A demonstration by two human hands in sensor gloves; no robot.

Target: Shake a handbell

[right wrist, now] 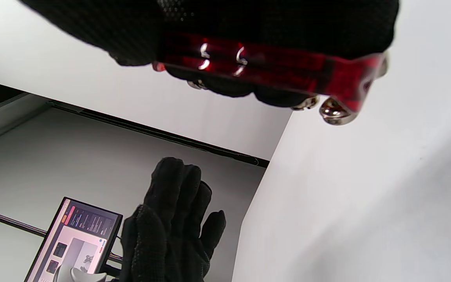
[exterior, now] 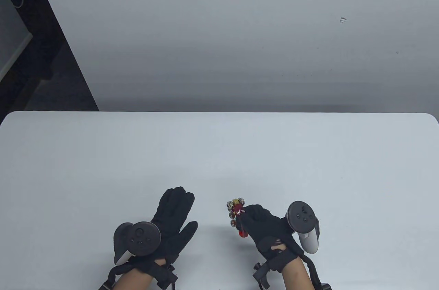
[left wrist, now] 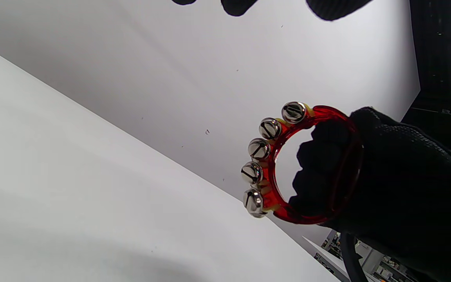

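The handbell (exterior: 237,216) is a red plastic ring with several silver jingle bells along one side. My right hand (exterior: 264,226) grips its handle side in a fist and holds it above the table near the front edge. The left wrist view shows the handbell (left wrist: 276,164) clearly, with my right hand's fingers (left wrist: 319,168) curled through the ring. It also shows in the right wrist view (right wrist: 272,68) under my fist. My left hand (exterior: 171,216) lies flat and open, palm down, to the left of the bell and apart from it; it also shows in the right wrist view (right wrist: 174,223).
The white table (exterior: 219,153) spreads out ahead of both hands. A grey wall (exterior: 240,29) rises behind its far edge. A lit screen (right wrist: 74,239) stands off to the left, seen in the right wrist view.
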